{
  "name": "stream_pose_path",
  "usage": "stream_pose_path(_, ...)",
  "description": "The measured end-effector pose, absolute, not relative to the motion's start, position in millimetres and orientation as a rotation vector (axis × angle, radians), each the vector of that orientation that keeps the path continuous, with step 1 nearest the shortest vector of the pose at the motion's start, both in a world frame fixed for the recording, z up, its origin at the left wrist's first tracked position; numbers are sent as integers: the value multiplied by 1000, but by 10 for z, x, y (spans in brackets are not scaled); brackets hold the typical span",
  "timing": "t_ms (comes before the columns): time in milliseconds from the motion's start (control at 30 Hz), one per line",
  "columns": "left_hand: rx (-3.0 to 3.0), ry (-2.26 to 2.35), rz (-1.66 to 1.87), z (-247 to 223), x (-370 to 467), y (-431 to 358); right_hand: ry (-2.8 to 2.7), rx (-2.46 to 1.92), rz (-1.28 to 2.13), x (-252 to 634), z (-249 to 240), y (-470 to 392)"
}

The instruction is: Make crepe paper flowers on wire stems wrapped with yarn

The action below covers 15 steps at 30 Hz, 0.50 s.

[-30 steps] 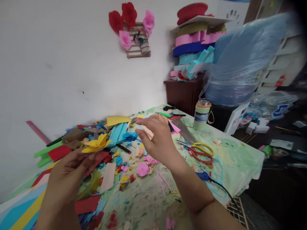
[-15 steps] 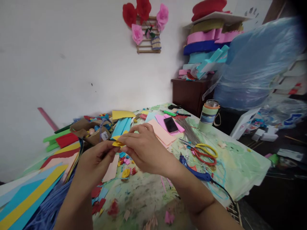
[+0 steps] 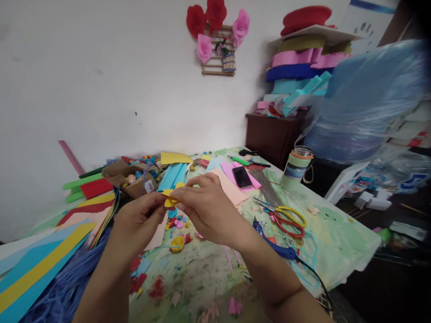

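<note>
Between my two hands is a small folded piece of yellow paper (image 3: 171,200), raised above the table. My left hand (image 3: 136,222) pinches its left side between thumb and fingers. On the other side my right hand (image 3: 205,206) has its fingers closed over the paper's right edge, covering part of it. Beyond the hands lie blue paper strips (image 3: 173,176) with a yellow sheet (image 3: 175,158) on top. Just below the hands a small yellow paper flower (image 3: 177,243) rests on the table among coloured scraps.
To the right lie scissors (image 3: 286,217), a blue glue gun (image 3: 274,242) with a black cord, a bundle of wires (image 3: 266,186) and a phone (image 3: 241,177). A green bottle (image 3: 296,166) stands behind. A cardboard box (image 3: 134,177) and paper strips (image 3: 50,251) occupy the left.
The whole view has shifted slightly, so the background sits further right and lower. Both hands stay on the yellow paper, and more of its folded edge shows between the fingers.
</note>
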<state>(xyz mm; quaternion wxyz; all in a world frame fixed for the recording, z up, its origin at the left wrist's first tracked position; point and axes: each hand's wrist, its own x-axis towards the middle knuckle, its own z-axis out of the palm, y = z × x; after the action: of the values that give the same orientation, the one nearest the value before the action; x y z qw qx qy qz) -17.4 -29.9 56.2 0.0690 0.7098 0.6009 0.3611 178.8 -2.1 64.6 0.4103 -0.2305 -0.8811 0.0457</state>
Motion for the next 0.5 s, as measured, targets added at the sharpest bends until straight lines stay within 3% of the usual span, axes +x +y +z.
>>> stream_pose_path(300,2037,2012,1244,670,-267,-419,-1820,-665,47,1981,674,-10)
stream_pose_path(500,1826,1887,1490,620,-507,-414,-1898,-870,80,2111,666,174)
